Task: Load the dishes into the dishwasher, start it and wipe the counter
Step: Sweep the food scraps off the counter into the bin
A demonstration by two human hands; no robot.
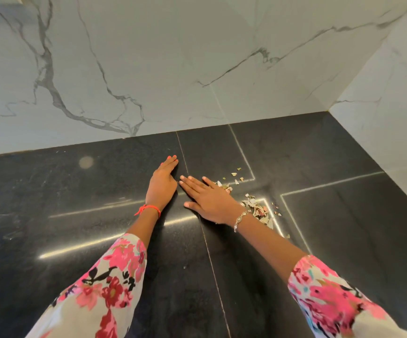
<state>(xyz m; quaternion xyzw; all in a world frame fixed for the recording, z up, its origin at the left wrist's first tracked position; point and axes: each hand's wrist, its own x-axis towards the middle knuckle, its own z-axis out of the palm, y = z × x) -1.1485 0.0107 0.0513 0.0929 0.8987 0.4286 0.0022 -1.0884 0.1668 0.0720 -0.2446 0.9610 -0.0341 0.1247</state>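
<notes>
A glossy black stone counter (80, 215) fills the lower half of the view. My left hand (162, 182) stands on its edge on the counter with straight fingers pointing at the wall. My right hand (207, 198) lies flat on the counter, fingers straight and pointing left, its fingertips close to my left palm. A pile of dry scraps (256, 209), pale flakes and bits of peel, lies against the right side of my right hand, and more loose bits (234, 178) are scattered farther back. Neither hand holds anything. No dishes, dishwasher or cloth are in view.
A white marble wall (148, 69) rises behind the counter, and a second marble wall (392, 118) closes the right side, forming a corner at the back right. Thin seams cross the counter near the hands.
</notes>
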